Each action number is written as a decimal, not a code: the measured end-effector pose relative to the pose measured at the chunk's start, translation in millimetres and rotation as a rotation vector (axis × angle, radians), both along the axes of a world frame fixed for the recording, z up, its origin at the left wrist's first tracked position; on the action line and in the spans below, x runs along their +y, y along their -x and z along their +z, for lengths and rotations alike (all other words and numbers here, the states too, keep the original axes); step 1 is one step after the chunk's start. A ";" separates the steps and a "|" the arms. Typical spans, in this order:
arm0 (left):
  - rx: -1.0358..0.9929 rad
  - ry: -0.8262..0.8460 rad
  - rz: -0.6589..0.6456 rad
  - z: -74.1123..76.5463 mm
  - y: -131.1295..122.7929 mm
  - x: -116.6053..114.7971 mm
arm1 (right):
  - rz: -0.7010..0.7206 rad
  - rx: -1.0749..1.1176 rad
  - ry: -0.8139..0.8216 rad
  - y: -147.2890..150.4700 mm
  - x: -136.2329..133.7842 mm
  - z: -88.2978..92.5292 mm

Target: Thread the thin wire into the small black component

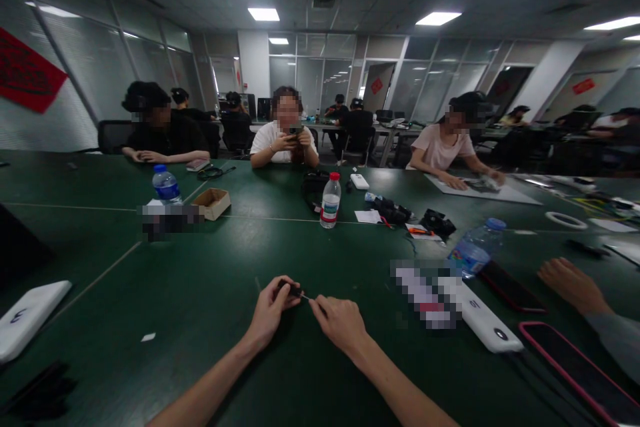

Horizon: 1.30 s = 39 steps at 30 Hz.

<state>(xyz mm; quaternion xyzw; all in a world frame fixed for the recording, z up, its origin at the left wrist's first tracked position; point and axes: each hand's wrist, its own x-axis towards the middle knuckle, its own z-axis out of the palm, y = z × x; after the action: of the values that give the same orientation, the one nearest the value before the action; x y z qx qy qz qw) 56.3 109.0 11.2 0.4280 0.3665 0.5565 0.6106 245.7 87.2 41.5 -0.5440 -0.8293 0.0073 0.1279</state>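
Over the green table (210,327), my left hand (269,312) is closed around a small black object (291,289), too small to identify. A thin pale piece (305,297) sticks out from the right end of that object. My right hand (343,323) pinches the outer end of this piece between thumb and forefinger. Both hands are close together and low over the tabletop, the left palm facing inward. The fingers of both hands partly hide what they hold.
A red-capped bottle (330,201) stands beyond my hands. To the right are a tilted blue-capped bottle (475,250), a white power bank (483,317), a red-edged phone (575,360) and another person's hand (573,287). An open cardboard box (214,204) sits back left.
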 end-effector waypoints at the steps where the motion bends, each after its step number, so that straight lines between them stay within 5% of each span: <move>1: 0.006 0.001 0.000 0.1 -0.1 -0.1 | -0.005 0.002 0.000 0.6 -0.1 0.2; 21: 0.046 -0.044 -0.020 3.2 0.0 -3.5 | -0.016 0.045 0.002 -2.3 -0.8 1.7; 28: 0.067 -0.012 0.013 2.9 -1.7 0.8 | 0.290 0.079 -0.091 27.2 -14.1 -17.3; 39: -0.051 0.045 0.044 -1.6 0.4 2.1 | -0.022 0.063 -0.009 -3.4 4.0 -2.1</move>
<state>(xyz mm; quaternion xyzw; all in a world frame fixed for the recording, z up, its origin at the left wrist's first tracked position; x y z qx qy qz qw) 56.0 111.1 9.6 0.3914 0.3726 0.5722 0.6169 249.2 91.1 39.4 -0.5518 -0.8189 0.0193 0.1565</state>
